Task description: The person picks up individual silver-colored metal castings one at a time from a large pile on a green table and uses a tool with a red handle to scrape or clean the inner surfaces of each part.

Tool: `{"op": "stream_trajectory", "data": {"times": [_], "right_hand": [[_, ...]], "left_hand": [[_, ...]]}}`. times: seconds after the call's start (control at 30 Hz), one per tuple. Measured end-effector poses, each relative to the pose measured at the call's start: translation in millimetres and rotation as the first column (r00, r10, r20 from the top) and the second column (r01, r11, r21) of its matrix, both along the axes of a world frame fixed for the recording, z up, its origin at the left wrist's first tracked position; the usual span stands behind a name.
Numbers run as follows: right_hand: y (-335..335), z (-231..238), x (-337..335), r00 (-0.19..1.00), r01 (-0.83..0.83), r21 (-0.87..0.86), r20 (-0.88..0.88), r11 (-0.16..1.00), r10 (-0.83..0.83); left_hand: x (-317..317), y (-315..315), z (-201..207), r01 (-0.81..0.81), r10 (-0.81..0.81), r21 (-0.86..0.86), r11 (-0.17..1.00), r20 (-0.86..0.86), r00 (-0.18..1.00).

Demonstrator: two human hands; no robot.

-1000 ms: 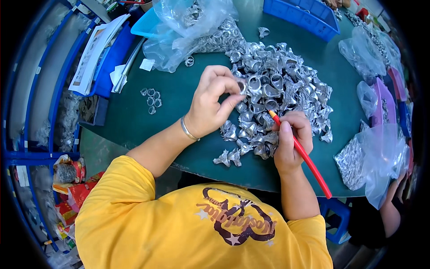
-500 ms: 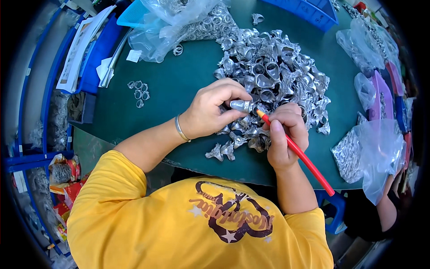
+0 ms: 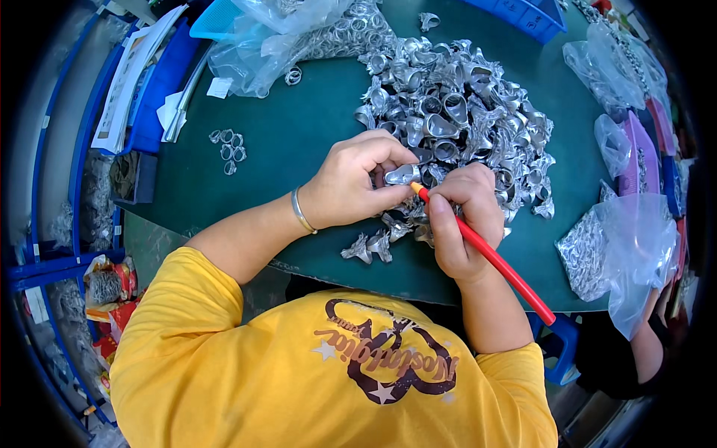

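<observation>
My left hand (image 3: 352,181) is closed on a silver-coloured metal ring (image 3: 402,175), pinched between thumb and fingers at the near left side of the pile. A long red pencil (image 3: 509,279) with a pale yellowish tip is gripped in my right hand (image 3: 469,222). Its tip meets the ring or lies right beside it; I cannot tell which. Beyond both hands spreads a big heap of similar rough metal rings (image 3: 455,112). A few loose rings (image 3: 366,247) lie just in front of the heap.
A small group of thin rings (image 3: 228,151) lies to the left on the green table (image 3: 291,123). Clear bags (image 3: 254,63) of rings stand at the back. A blue bin (image 3: 523,16) is at far right, more bags (image 3: 627,246) at right, blue shelving (image 3: 45,149) at left.
The ring in my left hand has been turned, so a wide opening now shows in it. My right hand and the pencil have shifted slightly left.
</observation>
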State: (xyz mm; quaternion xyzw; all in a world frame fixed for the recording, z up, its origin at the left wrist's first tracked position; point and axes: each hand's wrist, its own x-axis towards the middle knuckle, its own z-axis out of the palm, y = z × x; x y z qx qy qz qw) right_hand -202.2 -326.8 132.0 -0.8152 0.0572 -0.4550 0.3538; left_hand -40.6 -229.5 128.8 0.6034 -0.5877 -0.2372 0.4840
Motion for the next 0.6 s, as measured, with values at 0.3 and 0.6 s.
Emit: {"op": "stream_trajectory", "data": {"times": [0.3, 0.6], "right_hand": [[4.0, -0.6, 3.3, 0.996, 0.092, -0.074, -0.006, 0.993, -0.093], [-0.4, -5.7, -3.9, 0.988, 0.154, 0.079, 0.02, 0.985, -0.156]], "left_hand": [[2.4, -1.2, 0.6, -0.005, 0.005, 0.057, 0.998, -0.003, 1.0], [4.4, 0.7, -5.9, 0.071, -0.04, 0.086, 0.994, -0.317, 0.948]]}}
